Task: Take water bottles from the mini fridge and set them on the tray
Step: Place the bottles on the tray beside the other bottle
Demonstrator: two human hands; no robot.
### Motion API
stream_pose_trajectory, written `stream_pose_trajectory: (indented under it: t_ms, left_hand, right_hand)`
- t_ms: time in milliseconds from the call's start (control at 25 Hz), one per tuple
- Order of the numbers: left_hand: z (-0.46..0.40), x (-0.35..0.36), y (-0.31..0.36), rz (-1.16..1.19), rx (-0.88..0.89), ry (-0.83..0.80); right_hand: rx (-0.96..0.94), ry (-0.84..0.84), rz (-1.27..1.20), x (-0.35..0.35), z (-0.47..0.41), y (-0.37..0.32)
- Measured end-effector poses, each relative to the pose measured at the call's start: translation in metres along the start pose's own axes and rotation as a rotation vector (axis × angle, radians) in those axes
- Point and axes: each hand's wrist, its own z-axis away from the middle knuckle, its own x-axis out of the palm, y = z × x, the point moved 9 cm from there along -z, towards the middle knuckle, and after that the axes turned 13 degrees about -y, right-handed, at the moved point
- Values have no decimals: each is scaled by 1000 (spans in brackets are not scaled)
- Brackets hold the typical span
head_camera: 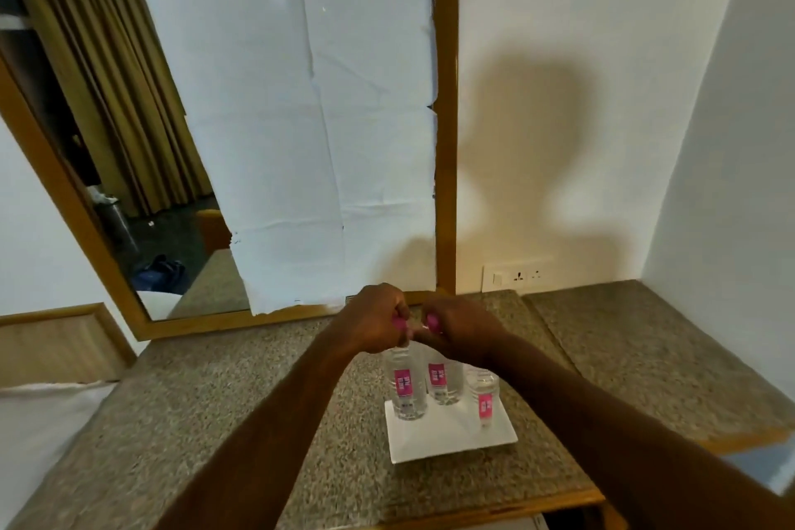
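- I am taking the tray as my landmark; it is sitting flat on the speckled counter, near the front edge.
- Left of the tray's middle, my left hand is closing around the pink cap of the left bottle, which is standing on the tray's far-left part.
- Just right of it, my right hand is curling over the cap of the middle bottle, also standing at the tray's far edge; the two hands are almost touching above the tray.
- Toward the tray's right side, a third bottle is standing free, close under my right forearm.
- I am judging that forearm the main risk: drawing it back low could be clipping the free bottle and tipping it off the tray.
- Letting go unevenly could also be rocking the two gripped bottles into each other, since they are standing nearly side by side.
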Motion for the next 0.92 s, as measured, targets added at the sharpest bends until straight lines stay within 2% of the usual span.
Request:
stream_pose_trajectory:
  t_ms: [200,440,800,920]
  left_hand:
    - [-45,21,-32,-1,41,-67]
    - [-63,54,-41,-33,69,-115]
    - [-68,85,-40,-129,26,-100]
    - [-69,89,-38,-144,28,-93]
  right_hand:
    - [69,-191,91,37,-34,33]
    - [137,-497,67,86,-42,63]
    - [109,-673,118,113,-40,72]
    - [128,-680,105,115,-38,77]
